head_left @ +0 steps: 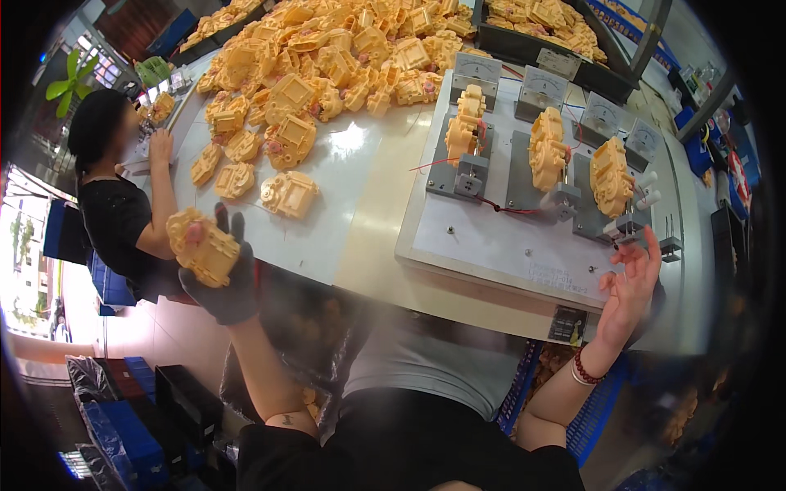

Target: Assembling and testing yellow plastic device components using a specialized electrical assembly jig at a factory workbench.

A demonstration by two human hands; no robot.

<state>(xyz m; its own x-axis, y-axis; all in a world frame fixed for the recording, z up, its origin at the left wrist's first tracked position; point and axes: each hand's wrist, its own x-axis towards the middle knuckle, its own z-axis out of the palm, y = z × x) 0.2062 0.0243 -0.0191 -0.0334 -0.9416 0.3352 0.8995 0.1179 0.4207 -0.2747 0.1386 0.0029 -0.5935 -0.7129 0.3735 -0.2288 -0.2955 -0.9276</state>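
Note:
My left hand [225, 296], in a dark glove, is closed on a pale-orange plastic gear housing [203, 250] with a reddish patch, held off the table's front left edge. My bare right hand [629, 286] is at the right end of the white test board [483, 233]. Its fingers are apart, and the index fingertip is at a small grey block [630, 227]; I cannot tell if it presses it. Above that block sits a housing [612, 176] on the right fixture. Another housing [547, 149] is on the middle fixture, and more orange parts [465, 131] on the left one.
A large heap of orange housings [336, 57] covers the table's back, several loose ones [291, 195] nearer. Analog meters [477, 72] line the board's rear; a red wire runs from the left fixture. A black bin [524, 45] stands behind. A co-worker [115, 188] sits at left.

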